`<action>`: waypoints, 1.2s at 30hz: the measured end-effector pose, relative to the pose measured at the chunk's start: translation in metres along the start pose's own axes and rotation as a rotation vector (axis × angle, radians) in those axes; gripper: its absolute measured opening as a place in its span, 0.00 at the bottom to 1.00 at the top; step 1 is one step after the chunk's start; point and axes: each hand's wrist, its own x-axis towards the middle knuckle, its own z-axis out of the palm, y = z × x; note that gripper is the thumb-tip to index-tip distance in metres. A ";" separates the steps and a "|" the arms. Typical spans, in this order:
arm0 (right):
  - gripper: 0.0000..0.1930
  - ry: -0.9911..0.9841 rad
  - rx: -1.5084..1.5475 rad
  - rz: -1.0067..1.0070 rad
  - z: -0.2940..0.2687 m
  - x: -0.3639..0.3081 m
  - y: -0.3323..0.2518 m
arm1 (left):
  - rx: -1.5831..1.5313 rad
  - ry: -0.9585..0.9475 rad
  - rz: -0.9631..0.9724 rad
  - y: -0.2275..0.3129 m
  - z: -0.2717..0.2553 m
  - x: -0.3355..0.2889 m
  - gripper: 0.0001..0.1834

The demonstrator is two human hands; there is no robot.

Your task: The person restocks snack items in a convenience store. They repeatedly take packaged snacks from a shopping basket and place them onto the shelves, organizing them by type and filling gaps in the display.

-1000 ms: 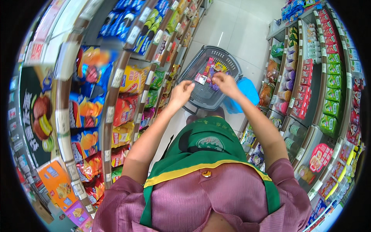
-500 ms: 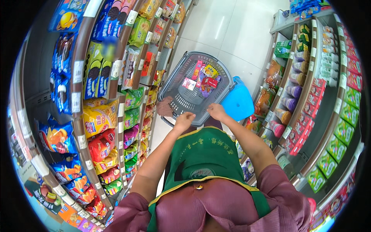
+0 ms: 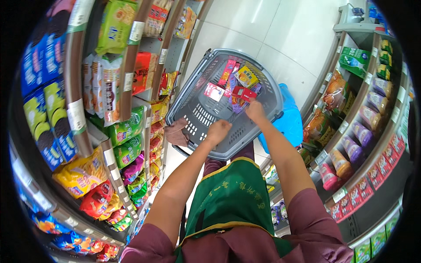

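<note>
A grey plastic shopping basket (image 3: 182,103) stands in the aisle in front of me. On its floor lies a small pile: a pink packet (image 3: 226,72), a yellow packet (image 3: 247,77), a red packet (image 3: 242,93), a white-and-red card-like pack (image 3: 214,91) and purple packets (image 3: 238,105). My right hand (image 3: 256,110) reaches over the pile with fingers drawn together, its tips at the red packet's near edge; whether they grip it is hidden. Over the basket's near side, my left hand (image 3: 218,131) is curled closed; what it holds, if anything, is hidden.
A brownish cloth (image 3: 176,132) hangs over the basket's left rim. Beside the basket on the right is a bright blue plastic object (image 3: 289,120). Snack shelves (image 3: 127,81) line the left, with bagged snacks (image 3: 127,151); more shelves on the right hold jars (image 3: 352,147) and bagged bread (image 3: 336,93).
Both hands have moved from the basket's near rim to over its inside. The right one has gone farther, up to the packets. My view has come closer to the basket.
</note>
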 end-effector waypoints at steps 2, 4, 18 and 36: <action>0.31 0.052 -0.041 0.009 0.018 0.026 0.006 | 0.044 -0.008 -0.022 0.004 0.001 0.010 0.21; 0.34 0.123 -0.053 -0.023 0.028 0.042 0.008 | 0.065 -0.020 -0.044 -0.008 0.006 0.024 0.19; 0.29 -0.159 0.340 -0.039 -0.006 0.058 0.013 | 0.040 0.024 -0.029 -0.029 -0.023 0.019 0.21; 0.28 -0.625 1.077 -0.470 -0.288 -0.196 -0.166 | -1.166 -0.339 0.222 0.101 -0.162 -0.185 0.30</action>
